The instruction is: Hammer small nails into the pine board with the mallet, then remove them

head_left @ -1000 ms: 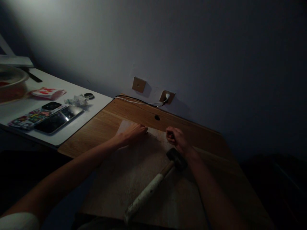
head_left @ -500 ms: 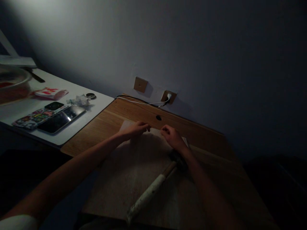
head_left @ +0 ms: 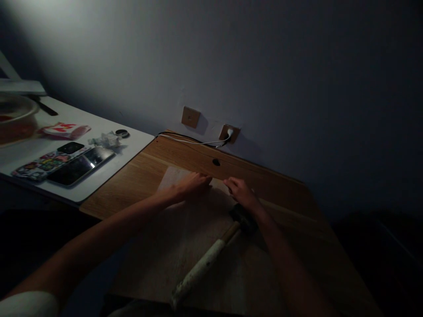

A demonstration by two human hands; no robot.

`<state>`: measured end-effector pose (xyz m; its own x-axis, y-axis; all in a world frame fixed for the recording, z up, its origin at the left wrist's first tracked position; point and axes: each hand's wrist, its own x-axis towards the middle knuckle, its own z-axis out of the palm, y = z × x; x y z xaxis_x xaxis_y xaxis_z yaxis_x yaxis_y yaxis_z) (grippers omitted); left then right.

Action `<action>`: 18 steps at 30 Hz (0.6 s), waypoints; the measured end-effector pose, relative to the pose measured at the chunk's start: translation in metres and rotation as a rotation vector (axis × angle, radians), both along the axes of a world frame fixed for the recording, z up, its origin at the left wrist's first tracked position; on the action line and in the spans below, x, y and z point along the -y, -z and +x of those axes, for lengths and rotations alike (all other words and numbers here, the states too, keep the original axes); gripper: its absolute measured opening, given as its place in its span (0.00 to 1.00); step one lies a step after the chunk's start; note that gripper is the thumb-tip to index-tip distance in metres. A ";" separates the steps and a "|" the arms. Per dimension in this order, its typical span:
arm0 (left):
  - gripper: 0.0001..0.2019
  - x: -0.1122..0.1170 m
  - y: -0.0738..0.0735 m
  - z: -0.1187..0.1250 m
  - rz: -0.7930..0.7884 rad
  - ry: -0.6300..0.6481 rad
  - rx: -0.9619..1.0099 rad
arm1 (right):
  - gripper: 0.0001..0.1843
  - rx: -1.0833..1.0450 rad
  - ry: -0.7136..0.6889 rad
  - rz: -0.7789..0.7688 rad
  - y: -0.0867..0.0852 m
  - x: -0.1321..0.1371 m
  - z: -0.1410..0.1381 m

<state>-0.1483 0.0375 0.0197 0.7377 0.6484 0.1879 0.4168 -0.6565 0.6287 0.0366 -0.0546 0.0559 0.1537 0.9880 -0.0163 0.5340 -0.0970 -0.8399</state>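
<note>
the left hand [head_left: 195,182] is positioned at the far part of the pale board [head_left: 172,237], with its fingers curled inward. the right hand [head_left: 240,192] faces it across a short gap, fingers likewise bent. owing to low light and the small view of the fingertips, it cannot be determined whether either hand grips an object.

the mallet [head_left: 211,255] lies diagonally on the board. its dark head [head_left: 243,219] is located just below the right hand, near the right wrist; contact between them cannot be confirmed. its pale, worn handle extends toward the near edge of the board, with a bare wood section next to the head. the board rests on the wooden counter [head_left: 132,171], which has a round cable hole [head_left: 216,162] beyond the hands.

the white counter [head_left: 132,149] adjoins on the left. it carries a dark-screened phone [head_left: 79,167], a patterned case [head_left: 46,165] beside the phone, a crumpled clear wrapper [head_left: 107,139], a small round lid [head_left: 122,133], a red-and-white packet [head_left: 66,130] and a translucent bowl [head_left: 20,116].

two plates are mounted on the wall: the left plate [head_left: 191,117], and the right plate [head_left: 224,132], which receives a white plug [head_left: 230,132]. a white cable [head_left: 194,141] runs along the rear edge of the wooden counter.
</note>
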 end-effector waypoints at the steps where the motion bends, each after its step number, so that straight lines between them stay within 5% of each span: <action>1: 0.06 0.000 -0.001 0.002 -0.088 -0.043 0.040 | 0.20 0.064 -0.015 0.011 -0.002 0.000 -0.003; 4: 0.13 0.004 -0.002 0.009 -0.498 -0.135 0.199 | 0.18 0.235 -0.081 0.026 -0.016 0.001 -0.014; 10: 0.15 0.034 0.002 0.012 -1.300 -0.107 0.587 | 0.14 0.460 -0.267 0.024 -0.041 0.000 -0.042; 18: 0.17 0.054 0.005 0.004 -1.603 -0.079 0.786 | 0.10 0.585 -0.431 -0.001 -0.051 0.000 -0.061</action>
